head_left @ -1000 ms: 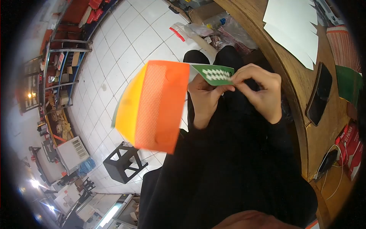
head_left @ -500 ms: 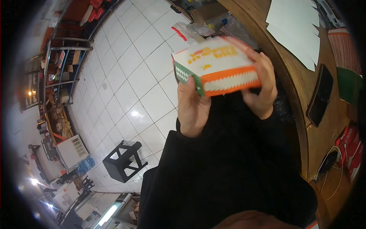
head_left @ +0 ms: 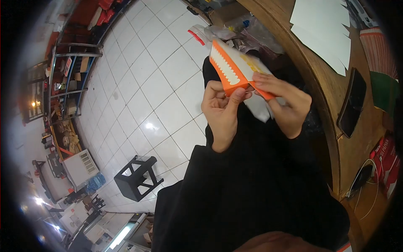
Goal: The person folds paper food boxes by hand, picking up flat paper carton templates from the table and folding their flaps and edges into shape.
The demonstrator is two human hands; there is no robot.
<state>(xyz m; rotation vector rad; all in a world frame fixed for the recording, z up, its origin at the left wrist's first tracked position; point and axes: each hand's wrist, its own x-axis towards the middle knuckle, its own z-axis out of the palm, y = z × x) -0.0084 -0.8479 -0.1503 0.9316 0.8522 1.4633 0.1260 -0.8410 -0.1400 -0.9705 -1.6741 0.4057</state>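
A folded cardboard box (head_left: pixel 228 69), orange and white with a scalloped white band and yellow print, is held above my lap, tilted. My left hand (head_left: pixel 221 111) pinches its near lower corner, thumb on the orange edge. On the box's right side, my right hand (head_left: pixel 285 101) has its fingers on an orange flap by the same corner. The right fingers are slightly blurred. A loose whitish panel hangs under the box, between the two hands.
A wooden desk (head_left: pixel 310 54) curves along the right, bearing white sheets (head_left: pixel 321 33), a dark phone (head_left: pixel 352 103) and a stack of printed card (head_left: pixel 380 54). A black stool (head_left: pixel 136 178) stands on the tiled floor. Plastic bags (head_left: pixel 260 35) lie beyond my knees.
The box was an opened-out sheet, then showed its printed top and green side. It is now turned with an orange side toward the left, and both hands have come together at one corner.
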